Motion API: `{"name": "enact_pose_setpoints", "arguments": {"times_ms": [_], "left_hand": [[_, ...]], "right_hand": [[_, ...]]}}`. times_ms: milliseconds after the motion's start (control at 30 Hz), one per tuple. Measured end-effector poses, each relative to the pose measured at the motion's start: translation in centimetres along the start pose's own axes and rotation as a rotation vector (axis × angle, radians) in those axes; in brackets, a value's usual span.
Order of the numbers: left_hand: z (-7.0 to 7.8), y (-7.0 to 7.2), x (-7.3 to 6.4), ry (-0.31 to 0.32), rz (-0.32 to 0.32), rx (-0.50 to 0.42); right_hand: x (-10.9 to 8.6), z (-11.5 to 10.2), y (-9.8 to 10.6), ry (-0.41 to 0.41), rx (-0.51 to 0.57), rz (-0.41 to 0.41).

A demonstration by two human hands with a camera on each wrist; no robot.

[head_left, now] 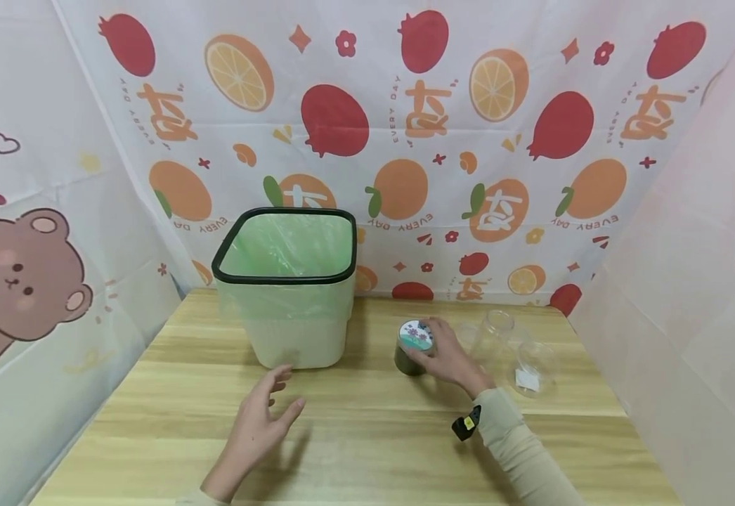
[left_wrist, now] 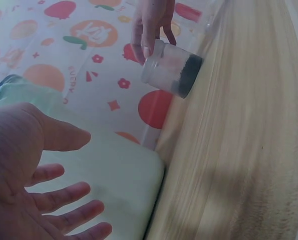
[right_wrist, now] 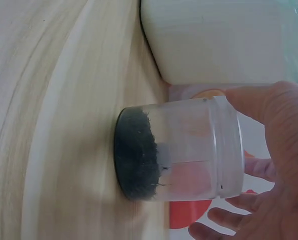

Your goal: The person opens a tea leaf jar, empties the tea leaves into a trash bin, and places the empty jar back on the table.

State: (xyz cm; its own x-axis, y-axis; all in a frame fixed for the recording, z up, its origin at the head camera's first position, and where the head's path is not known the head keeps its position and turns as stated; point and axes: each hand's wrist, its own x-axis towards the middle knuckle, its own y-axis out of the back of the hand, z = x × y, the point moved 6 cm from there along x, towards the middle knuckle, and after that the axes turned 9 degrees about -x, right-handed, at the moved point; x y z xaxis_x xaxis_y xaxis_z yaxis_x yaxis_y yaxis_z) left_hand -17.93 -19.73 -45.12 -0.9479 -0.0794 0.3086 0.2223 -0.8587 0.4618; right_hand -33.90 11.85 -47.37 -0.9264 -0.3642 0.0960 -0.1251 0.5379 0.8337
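My right hand [head_left: 448, 355] grips a clear plastic jar [right_wrist: 184, 150] by its top, thumb on one side and fingers on the other. The jar stands upright on the wooden table, with dark, shredded-looking contents at its bottom. In the head view its round lid [head_left: 413, 336] bears a printed flower picture in white and teal. My left hand [head_left: 260, 416] hovers over the table in front of the bin [head_left: 298, 334], fingers spread and holding nothing. The left wrist view shows that hand's palm beside the bin's pale side, with the jar [left_wrist: 170, 69] farther off.
Behind and to the right of the jar stand several clear empty-looking containers [head_left: 494, 337], one with a white label [head_left: 527, 380]. A light green bag lines the bin, held by a black rim [head_left: 285, 280]. Fruit-printed sheeting [head_left: 367, 176] encloses the table [head_left: 367, 436].
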Motion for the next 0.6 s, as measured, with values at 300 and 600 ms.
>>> {"name": "enact_pose_setpoints", "arguments": {"times_ms": [300,600], "left_hand": [[-0.2,-0.22,-0.06,0.03,-0.007,0.009],[-0.13,-0.25,0.17,0.027,-0.001,-0.006]], "right_hand": [[0.0,0.33,-0.8,-0.005,0.011,0.007],[0.36,0.6,-0.71,-0.021,-0.01,0.008]]}}
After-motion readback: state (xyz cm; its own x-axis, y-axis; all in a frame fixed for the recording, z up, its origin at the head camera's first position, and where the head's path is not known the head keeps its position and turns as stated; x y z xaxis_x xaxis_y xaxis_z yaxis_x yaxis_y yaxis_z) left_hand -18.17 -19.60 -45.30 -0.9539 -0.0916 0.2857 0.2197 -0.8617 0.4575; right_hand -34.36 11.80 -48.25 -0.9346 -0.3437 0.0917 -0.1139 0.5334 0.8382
